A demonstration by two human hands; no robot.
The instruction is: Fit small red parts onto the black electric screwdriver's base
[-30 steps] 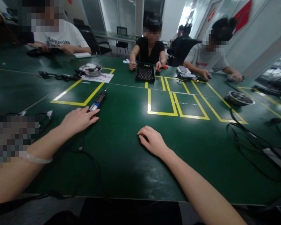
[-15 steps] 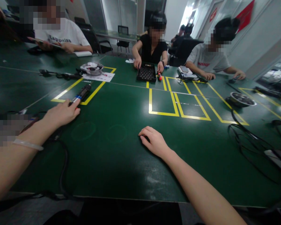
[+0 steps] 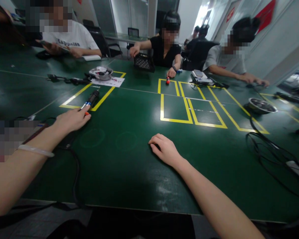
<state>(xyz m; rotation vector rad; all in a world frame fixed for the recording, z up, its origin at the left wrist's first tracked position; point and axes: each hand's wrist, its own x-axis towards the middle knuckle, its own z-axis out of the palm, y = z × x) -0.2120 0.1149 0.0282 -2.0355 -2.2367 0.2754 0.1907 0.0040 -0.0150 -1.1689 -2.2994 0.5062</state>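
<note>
My left hand point(image 3: 72, 119) lies palm down on the green table point(image 3: 129, 166), fingers closed over the rear end of a black electric screwdriver point(image 3: 91, 99). The tool has a blue band and points away across a yellow tape line. Its black cable point(image 3: 76, 172) loops back under my left forearm to the table's near edge. My right hand point(image 3: 164, 151) rests on the bare table near the middle. Its fingers are curled under in a loose fist, and nothing shows in them.
Yellow tape rectangles point(image 3: 175, 109) mark the middle. A metal bowl point(image 3: 102, 73) sits on paper at back left. A round metal dish point(image 3: 261, 104) and tangled cables point(image 3: 269, 146) lie at right. Across the table, a person's hand holds up a black tray point(image 3: 144, 62); a small red item point(image 3: 167, 80) lies nearby.
My left hand has slid the screwdriver leftward onto the yellow tape line. The person opposite has lifted the black tray off the table. My right hand has stayed put.
</note>
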